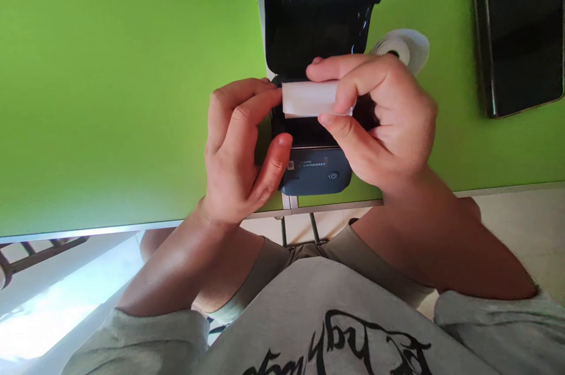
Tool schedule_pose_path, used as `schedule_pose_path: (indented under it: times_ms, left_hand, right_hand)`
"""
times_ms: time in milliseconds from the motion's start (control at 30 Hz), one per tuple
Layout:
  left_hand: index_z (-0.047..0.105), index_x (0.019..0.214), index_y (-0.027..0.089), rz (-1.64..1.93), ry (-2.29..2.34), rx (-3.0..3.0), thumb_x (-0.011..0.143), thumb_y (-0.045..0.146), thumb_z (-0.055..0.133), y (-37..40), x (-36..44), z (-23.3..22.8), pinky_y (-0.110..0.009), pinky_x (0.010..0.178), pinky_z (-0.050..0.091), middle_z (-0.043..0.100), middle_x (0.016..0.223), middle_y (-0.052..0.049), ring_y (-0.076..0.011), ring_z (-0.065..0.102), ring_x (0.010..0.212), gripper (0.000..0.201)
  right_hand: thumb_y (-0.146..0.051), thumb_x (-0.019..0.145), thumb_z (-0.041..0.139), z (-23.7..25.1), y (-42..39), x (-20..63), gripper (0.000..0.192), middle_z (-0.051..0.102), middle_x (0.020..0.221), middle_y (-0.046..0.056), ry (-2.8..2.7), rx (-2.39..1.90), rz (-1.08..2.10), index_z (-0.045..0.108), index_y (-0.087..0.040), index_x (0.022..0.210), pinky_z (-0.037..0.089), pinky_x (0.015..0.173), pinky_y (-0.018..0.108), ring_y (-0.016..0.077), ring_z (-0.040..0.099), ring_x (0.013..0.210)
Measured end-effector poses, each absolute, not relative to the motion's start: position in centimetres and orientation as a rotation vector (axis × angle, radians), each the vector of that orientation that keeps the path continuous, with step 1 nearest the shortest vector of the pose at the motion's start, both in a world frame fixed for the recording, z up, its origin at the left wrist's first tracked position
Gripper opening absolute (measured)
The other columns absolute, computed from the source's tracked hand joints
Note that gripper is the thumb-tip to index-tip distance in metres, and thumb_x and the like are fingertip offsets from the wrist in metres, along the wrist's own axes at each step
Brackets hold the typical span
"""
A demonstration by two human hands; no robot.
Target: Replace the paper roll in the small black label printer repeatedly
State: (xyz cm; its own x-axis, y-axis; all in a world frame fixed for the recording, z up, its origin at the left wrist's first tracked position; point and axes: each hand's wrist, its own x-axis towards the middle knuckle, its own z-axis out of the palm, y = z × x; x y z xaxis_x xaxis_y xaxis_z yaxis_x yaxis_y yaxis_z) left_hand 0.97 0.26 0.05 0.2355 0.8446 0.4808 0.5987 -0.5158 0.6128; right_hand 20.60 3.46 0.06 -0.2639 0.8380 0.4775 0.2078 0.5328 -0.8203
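A white paper roll (309,98) is held over the open bay of a small dark label printer (315,178), whose lid (322,10) stands flipped back. My right hand (379,122) grips the roll from the right with thumb and fingers. My left hand (238,145) touches the roll's left end with its fingertips, its thumb resting on the printer's front left corner. The printer's bay is mostly hidden behind the roll and my fingers.
The printer sits near the front edge of a bright green table (110,98). A second white paper roll (401,48) lies just behind my right hand. A black flat device (521,27) lies at the far right. My lap is below the table edge.
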Motion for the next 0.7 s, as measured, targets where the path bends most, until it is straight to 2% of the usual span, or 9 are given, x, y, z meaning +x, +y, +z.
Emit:
schedule_pose_path:
  times_ms: [100, 233, 367, 467, 600, 700]
  left_hand:
    - [0.058, 0.131, 0.029, 1.167, 1.355, 2.259, 0.104, 0.037, 0.048, 0.23, 0.89, -0.04, -0.041, 0.105, 0.056, 0.063, 0.127, -0.006, -0.0228, 0.062, 0.122, 0.03]
    - [0.059, 0.128, 0.026, 1.15, 1.335, 2.258, 0.102, 0.035, 0.051, 0.3, 0.83, -0.06, -0.04, 0.106, 0.055, 0.065, 0.125, -0.007, -0.0224, 0.063, 0.12, 0.028]
    - [0.06, 0.125, 0.028, 1.171, 1.345, 2.217, 0.101, 0.038, 0.053, 0.3, 1.02, -0.04, -0.042, 0.104, 0.056, 0.064, 0.123, -0.007, -0.0234, 0.063, 0.117, 0.027]
    - [0.057, 0.13, 0.032, 1.178, 1.392, 2.117, 0.101, 0.044, 0.052, 0.17, 1.2, 0.05, -0.043, 0.1, 0.058, 0.061, 0.125, -0.006, -0.0242, 0.061, 0.119, 0.032]
    - [0.056, 0.131, 0.033, 1.159, 1.357, 2.119, 0.099, 0.048, 0.052, -0.01, 1.13, 0.16, -0.045, 0.103, 0.057, 0.059, 0.125, -0.007, -0.0252, 0.059, 0.121, 0.036]
    - [0.054, 0.134, 0.033, 1.147, 1.312, 2.088, 0.1, 0.058, 0.043, -0.15, 0.82, -0.02, -0.047, 0.105, 0.056, 0.057, 0.128, -0.008, -0.0273, 0.058, 0.126, 0.043]
  right_hand:
    - [-0.025, 0.096, 0.061, 0.23, 3.3, 20.64, 0.006, 0.074, 0.12, -0.003, -1.769, -0.906, 0.828, 0.057, -0.023, 0.092, 0.062, 0.089, 0.028, 0.0137, 0.071, 0.116]
    - [-0.024, 0.095, 0.062, 0.09, 3.23, 20.63, 0.005, 0.075, 0.117, -0.003, -1.782, -0.903, 0.786, 0.058, -0.023, 0.092, 0.06, 0.083, 0.027, 0.0119, 0.072, 0.104]
    - [-0.023, 0.095, 0.061, -0.15, 3.28, 20.45, 0.004, 0.074, 0.116, -0.002, -1.781, -0.883, 0.744, 0.057, -0.024, 0.094, 0.06, 0.087, 0.029, 0.013, 0.072, 0.108]
    - [-0.02, 0.095, 0.059, -0.12, 3.43, 20.24, 0.006, 0.072, 0.101, -0.002, -1.762, -0.837, 0.746, 0.055, -0.024, 0.092, 0.06, 0.092, 0.031, 0.014, 0.071, 0.113]
    - [-0.022, 0.089, 0.063, 0.1, 3.63, 20.36, 0.009, 0.067, 0.092, 0.001, -1.79, -0.785, 0.645, 0.054, -0.023, 0.088, 0.059, 0.083, 0.034, 0.0152, 0.07, 0.099]
    - [-0.02, 0.081, 0.067, 0.34, 3.44, 20.72, 0.011, 0.066, 0.091, 0.001, -1.88, -0.762, 0.509, 0.057, -0.022, 0.084, 0.055, 0.076, 0.034, 0.0139, 0.065, 0.085]
